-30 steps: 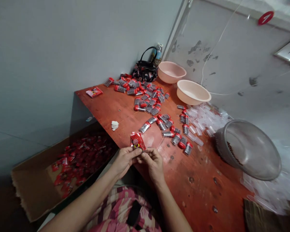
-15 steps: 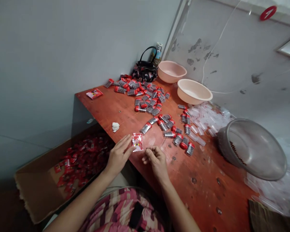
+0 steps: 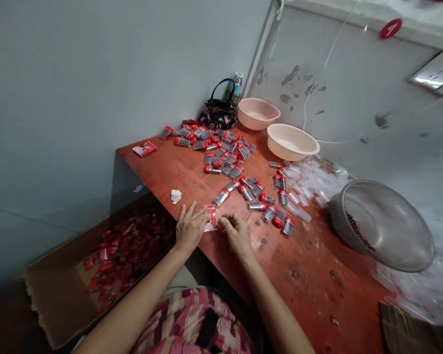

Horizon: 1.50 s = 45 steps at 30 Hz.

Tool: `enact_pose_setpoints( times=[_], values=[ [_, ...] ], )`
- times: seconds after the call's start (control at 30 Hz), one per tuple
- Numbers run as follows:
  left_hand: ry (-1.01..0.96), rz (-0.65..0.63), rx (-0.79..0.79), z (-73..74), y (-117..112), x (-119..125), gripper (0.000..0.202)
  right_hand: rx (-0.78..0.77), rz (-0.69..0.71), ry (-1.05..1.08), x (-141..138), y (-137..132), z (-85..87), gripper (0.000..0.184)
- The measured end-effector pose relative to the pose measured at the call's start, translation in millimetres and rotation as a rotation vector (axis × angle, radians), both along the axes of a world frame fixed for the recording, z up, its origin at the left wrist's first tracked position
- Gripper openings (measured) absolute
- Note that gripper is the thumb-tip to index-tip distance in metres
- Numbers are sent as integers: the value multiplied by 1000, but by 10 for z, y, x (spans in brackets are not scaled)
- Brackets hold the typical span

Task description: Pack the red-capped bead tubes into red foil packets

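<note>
A small red printed plastic packet (image 3: 211, 216) lies flat at the near edge of the orange-red table (image 3: 299, 295). My left hand (image 3: 190, 228) rests with outstretched fingers over the packet's left side, covering part of it. At the packet's right edge, the thumb and fingers of my right hand (image 3: 238, 237) are closed in a pinch. Just beyond the packet lies a clear tube with a red cap and dark round contents (image 3: 221, 197). A crumpled white wad (image 3: 175, 196) sits to the left, past my left fingertips.
Several more filled tubes (image 3: 231, 160) lie beyond my hands. Clear empty tubes (image 3: 308, 179) are heaped at right beside a tilted grey basin (image 3: 387, 226). Two pale basins (image 3: 293, 142) and a black handbag (image 3: 217, 115) stand at the back. A carton (image 3: 55, 290) of red packets sits below left.
My right hand has moved left to the packet's right edge. My left hand has slid further onto the packet, its fingers more spread. The view has shifted slightly.
</note>
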<state>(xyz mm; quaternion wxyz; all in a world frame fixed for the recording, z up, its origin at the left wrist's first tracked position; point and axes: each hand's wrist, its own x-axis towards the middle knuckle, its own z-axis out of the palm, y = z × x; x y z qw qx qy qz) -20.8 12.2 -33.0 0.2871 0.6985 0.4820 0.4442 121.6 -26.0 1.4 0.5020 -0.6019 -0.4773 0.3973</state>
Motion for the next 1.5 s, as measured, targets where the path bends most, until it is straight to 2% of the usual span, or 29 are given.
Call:
enact_pose_setpoints(
  times=[0.13,0.3,0.4,0.53,0.6,0.67,0.7,0.77,0.87,0.93,1.0,1.07,1.13,1.2,1.33,1.4,1.5],
  values=[
    [51,-32,-19,20,-3,-15,23,36,10,-33,22,-58,22,16],
    [7,27,13,-28,12,4,18,5,-31,5,30,-39,-49,16],
    [-42,48,27,-18,-7,19,20,10,-77,109,-17,71,-74,17],
    [-176,17,9,109,-80,15,22,9,-10,353,-94,205,-24,26],
    [-288,11,-70,192,-111,-15,30,-18,-7,437,-111,240,18,26],
    [-416,35,-239,255,-125,-63,41,-49,-15,475,-109,258,49,26],
    [-472,26,-353,273,-125,-87,42,-65,-6,482,-102,266,56,26],
    [-568,-53,-591,278,-114,-127,31,-102,54,461,-78,290,57,29],
    [-655,-162,-813,229,-90,-140,22,-160,124,246,-20,380,56,26],
    [-671,-128,-839,189,-78,-126,22,-168,49,-78,26,485,77,28],
    [-674,-73,-835,166,-73,-104,20,-166,-83,-468,63,613,110,40],
    [-710,-23,-853,170,-77,-85,20,-207,-153,-771,79,740,135,47],
    [-775,21,-883,198,-85,-74,19,-278,-136,-922,81,847,139,47],
    [-857,59,-917,231,-95,-75,18,-317,-83,-957,87,917,123,42],
    [-1041,102,-973,262,-97,-105,14,-241,-44,-819,145,877,90,26],
    [-1143,132,-998,258,-91,-116,10,-165,-38,-581,162,723,90,23],
    [-1303,163,-1016,250,-83,-104,6,-98,11,-81,102,326,111,23]
  ],
)
